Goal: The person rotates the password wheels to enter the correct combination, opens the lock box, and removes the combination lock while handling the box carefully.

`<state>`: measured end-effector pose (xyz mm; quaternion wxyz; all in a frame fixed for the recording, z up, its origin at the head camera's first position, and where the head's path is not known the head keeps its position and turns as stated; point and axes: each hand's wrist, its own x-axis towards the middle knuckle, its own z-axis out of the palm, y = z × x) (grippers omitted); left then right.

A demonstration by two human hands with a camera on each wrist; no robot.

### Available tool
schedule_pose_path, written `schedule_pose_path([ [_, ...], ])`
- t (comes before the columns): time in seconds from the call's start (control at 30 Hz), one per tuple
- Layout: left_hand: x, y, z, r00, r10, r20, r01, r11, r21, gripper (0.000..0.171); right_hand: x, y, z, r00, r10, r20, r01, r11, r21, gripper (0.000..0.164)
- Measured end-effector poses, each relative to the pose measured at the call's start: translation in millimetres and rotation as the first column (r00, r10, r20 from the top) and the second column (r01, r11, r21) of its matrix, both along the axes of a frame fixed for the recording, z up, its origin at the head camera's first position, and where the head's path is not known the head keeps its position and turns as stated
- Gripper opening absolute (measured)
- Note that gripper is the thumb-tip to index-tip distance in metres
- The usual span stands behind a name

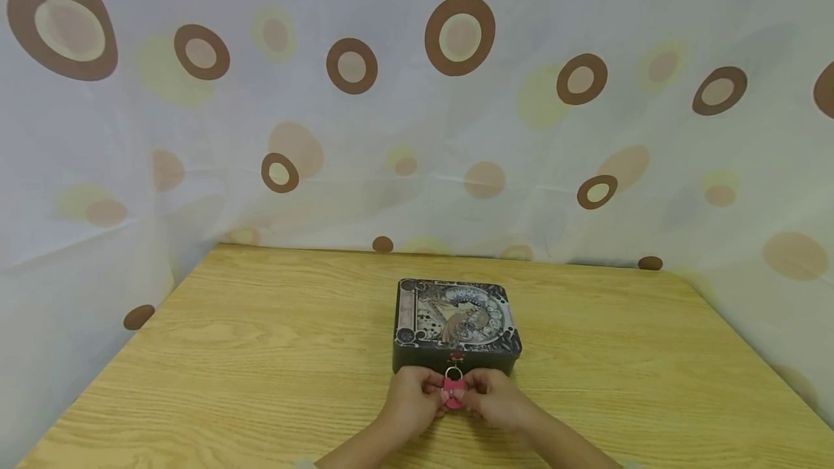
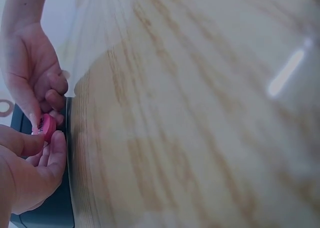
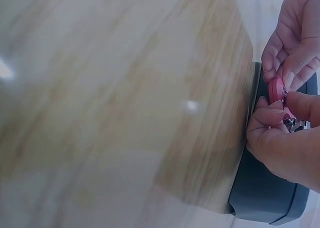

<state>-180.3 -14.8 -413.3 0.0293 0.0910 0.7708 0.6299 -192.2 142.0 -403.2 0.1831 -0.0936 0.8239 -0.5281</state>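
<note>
A pink padlock (image 1: 453, 384) with a metal shackle (image 1: 454, 368) is at the front latch (image 1: 457, 357) of a dark box. My left hand (image 1: 412, 398) pinches the padlock from the left, and my right hand (image 1: 500, 399) pinches it from the right. Both thumbs press on its front face. The box (image 1: 459, 317) is lidded, with an ornate printed picture on top, and its lid is down. Seen from the left wrist, the pink body (image 2: 49, 126) sits between the fingertips of both hands. In the right wrist view, fingers partly hide the padlock (image 3: 276, 91).
The box stands on a wood-grain table (image 1: 293, 353). Behind the table and along its sides hangs a pale cloth (image 1: 404, 121) printed with brown rings and pastel spots. Glare shows on the tabletop in both wrist views.
</note>
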Motion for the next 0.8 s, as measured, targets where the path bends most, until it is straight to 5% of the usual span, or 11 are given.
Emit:
schedule_pose_path([
  [0.5,1.1,-1.0,1.8,1.000,0.002,-0.002,-0.002,1.000,-0.020,0.008,1.2,-2.4,-0.3,0.998,0.034,-0.056,-0.033,0.999,0.020,0.017],
  [0.8,0.8,-0.1,1.7,1.000,0.008,-0.024,-0.009,0.999,-0.031,0.007,0.5,-3.2,0.5,0.999,0.051,-0.017,-0.051,0.999,0.010,0.016],
])
